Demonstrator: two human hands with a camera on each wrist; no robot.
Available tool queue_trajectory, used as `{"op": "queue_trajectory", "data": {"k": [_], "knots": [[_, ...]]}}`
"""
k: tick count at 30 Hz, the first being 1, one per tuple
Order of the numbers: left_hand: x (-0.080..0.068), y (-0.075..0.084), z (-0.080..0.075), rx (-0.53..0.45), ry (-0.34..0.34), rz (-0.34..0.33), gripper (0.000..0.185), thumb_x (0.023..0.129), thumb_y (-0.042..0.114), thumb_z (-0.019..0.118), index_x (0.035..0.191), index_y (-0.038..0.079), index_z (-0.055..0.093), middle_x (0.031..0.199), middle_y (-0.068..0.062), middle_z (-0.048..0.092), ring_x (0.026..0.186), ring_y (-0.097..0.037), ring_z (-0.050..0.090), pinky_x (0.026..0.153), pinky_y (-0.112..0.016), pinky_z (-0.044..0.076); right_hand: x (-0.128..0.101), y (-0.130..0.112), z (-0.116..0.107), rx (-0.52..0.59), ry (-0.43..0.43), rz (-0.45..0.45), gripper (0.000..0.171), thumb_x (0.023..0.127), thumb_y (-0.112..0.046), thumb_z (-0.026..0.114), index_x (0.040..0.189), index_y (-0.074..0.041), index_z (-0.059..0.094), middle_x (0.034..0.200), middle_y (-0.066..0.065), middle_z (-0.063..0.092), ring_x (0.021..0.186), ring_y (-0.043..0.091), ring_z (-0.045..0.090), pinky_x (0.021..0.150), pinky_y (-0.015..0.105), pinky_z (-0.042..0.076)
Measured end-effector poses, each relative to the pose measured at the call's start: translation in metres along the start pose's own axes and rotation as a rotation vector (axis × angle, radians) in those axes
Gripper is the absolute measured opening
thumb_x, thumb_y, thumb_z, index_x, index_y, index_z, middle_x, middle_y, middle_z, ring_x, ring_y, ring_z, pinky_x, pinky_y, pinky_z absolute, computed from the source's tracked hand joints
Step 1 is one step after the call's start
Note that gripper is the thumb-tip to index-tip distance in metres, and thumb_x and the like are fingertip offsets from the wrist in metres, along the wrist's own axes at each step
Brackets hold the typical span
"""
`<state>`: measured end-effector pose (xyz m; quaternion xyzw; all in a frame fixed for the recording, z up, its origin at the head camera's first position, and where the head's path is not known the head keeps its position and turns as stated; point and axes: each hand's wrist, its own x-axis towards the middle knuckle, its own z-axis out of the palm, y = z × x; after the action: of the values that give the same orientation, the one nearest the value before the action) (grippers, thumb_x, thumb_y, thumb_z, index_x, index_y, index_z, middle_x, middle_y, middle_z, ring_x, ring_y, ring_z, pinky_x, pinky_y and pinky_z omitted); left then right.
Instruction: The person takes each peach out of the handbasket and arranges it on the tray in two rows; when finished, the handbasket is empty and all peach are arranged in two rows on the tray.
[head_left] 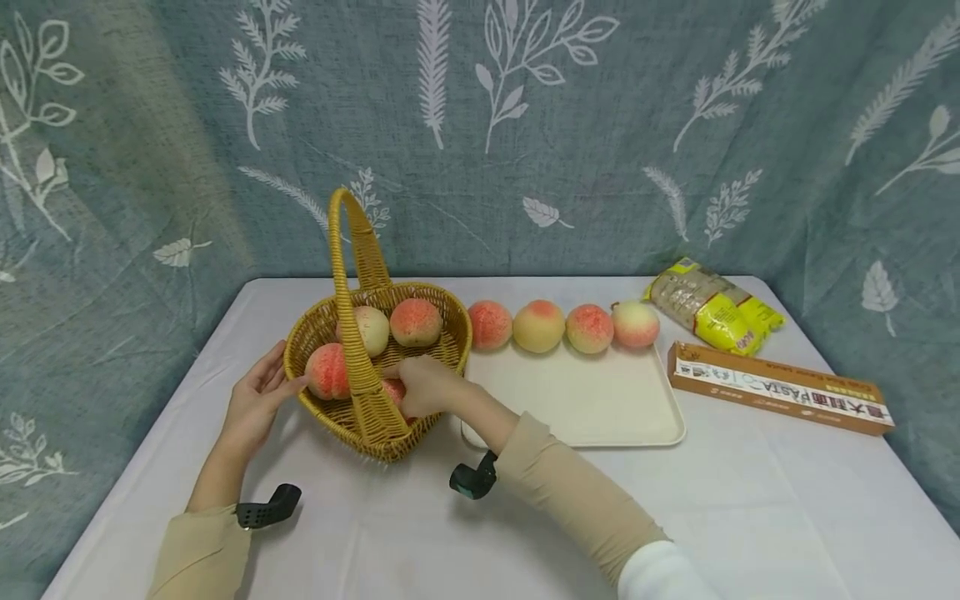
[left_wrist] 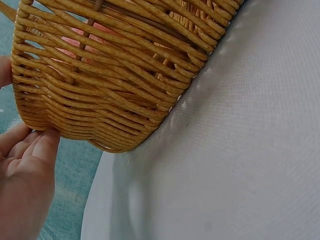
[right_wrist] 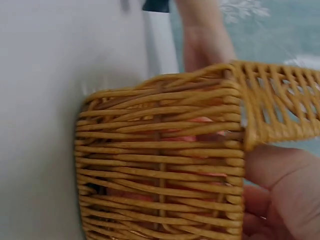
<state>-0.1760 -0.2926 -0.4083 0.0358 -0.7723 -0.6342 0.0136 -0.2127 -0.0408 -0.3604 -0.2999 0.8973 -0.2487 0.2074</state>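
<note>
A woven wicker basket (head_left: 387,450) with a tall arched handle (head_left: 347,275) stands on the left of the table. Inside lie a red peach (head_left: 327,372), a pale peach (head_left: 372,331) and another red peach (head_left: 416,322). My left hand (head_left: 251,408) holds the basket's left rim, thumb over the edge and fingers against the outer side, as the left wrist view shows. Reaching in past the handle, my right hand (head_left: 431,387) grips a peach (head_left: 393,392) near the front of the basket. The wicker wall hides most of that peach in the right wrist view.
A cream tray (head_left: 570,408) sits right of the basket, with several peaches (head_left: 538,327) lined along its back edge. Farther right are a yellow plastic packet (head_left: 712,304) and a long brown pasta box (head_left: 780,387). A patterned cloth (head_left: 465,208) hangs behind the table.
</note>
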Motion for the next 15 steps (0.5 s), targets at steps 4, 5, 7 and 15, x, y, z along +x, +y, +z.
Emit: {"op": "queue_trajectory", "data": {"k": [4, 5, 7, 15], "knots": [[-0.001, 0.0001, -0.0009, 0.001, 0.0, 0.005, 0.077, 0.097, 0.008, 0.058, 0.155, 0.001, 0.008, 0.16, -0.021, 0.008, 0.145, -0.036, 0.012, 0.109, -0.02, 0.029, 0.0001, -0.0052, 0.0035, -0.089, -0.015, -0.03, 0.058, 0.089, -0.007, 0.068, 0.144, -0.009, 0.049, 0.081, 0.005, 0.057, 0.068, 0.011, 0.041, 0.056, 0.018, 0.03], [-0.0011, 0.0003, -0.0008, -0.001, 0.0, 0.007, 0.077, 0.097, 0.008, 0.058, 0.155, 0.001, 0.008, 0.16, -0.021, 0.008, 0.145, -0.036, 0.013, 0.108, -0.019, 0.03, 0.0, -0.0057, 0.0041, -0.101, -0.014, -0.034, 0.057, 0.089, -0.009, 0.068, 0.144, -0.008, 0.049, 0.082, 0.005, 0.057, 0.068, 0.011, 0.042, 0.057, 0.018, 0.031], [-0.0016, 0.0006, -0.0005, -0.005, -0.003, 0.01, 0.078, 0.097, 0.008, 0.059, 0.155, 0.001, 0.008, 0.16, -0.022, 0.008, 0.145, -0.036, 0.012, 0.109, -0.019, 0.03, 0.0, -0.0061, 0.0051, -0.104, -0.009, -0.034, 0.057, 0.09, -0.01, 0.068, 0.143, -0.007, 0.049, 0.087, 0.005, 0.061, 0.069, 0.011, 0.043, 0.058, 0.018, 0.032], [-0.0035, 0.001, 0.0002, -0.02, 0.002, 0.026, 0.079, 0.096, 0.012, 0.061, 0.154, -0.003, 0.009, 0.159, -0.025, 0.007, 0.145, -0.035, 0.013, 0.107, -0.018, 0.031, 0.001, -0.0039, 0.0064, -0.095, 0.022, -0.036, 0.056, 0.087, -0.005, 0.069, 0.14, -0.008, 0.053, 0.09, 0.005, 0.063, 0.066, 0.011, 0.041, 0.057, 0.018, 0.031]]}}
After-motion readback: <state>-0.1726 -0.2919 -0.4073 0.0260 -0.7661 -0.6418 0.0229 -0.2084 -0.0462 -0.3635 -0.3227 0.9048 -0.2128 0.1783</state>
